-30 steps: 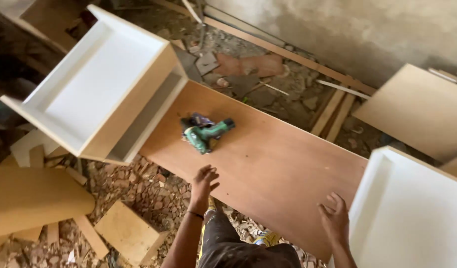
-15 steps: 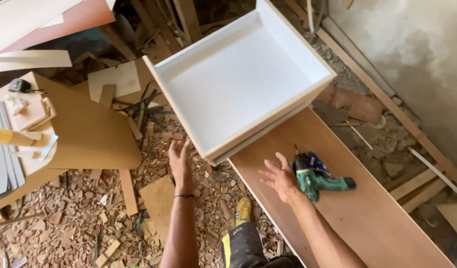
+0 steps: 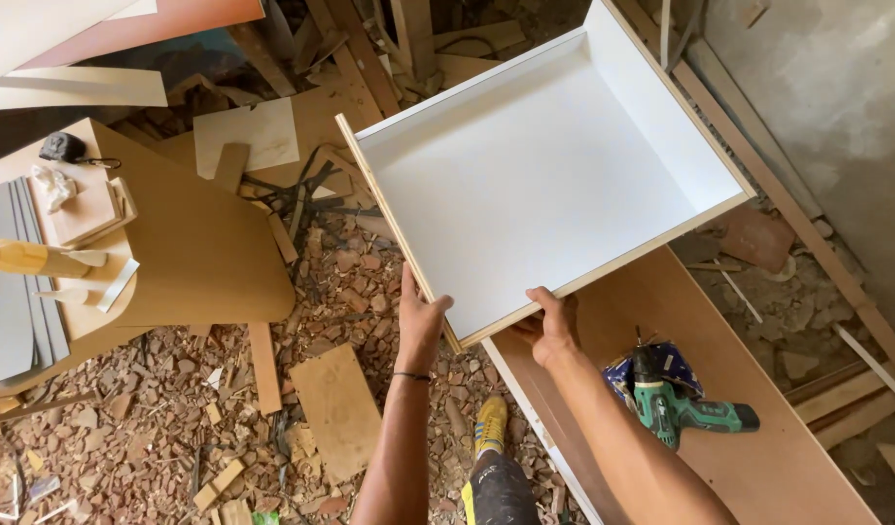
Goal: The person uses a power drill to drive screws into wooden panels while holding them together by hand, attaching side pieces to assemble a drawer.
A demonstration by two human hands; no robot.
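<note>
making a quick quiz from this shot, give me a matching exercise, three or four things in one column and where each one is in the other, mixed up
Things:
1. white drawer box
2. green cordless drill
3. left hand
4. right hand

Places:
A. lying on the brown board
B. gripping the box's near left corner
C. gripping the box's near edge
D. held above the rubble floor

Pairs: 1-D, 2-A, 3-B, 4-C

both hands (image 3: 486,326) gripping, arms outstretched
</note>
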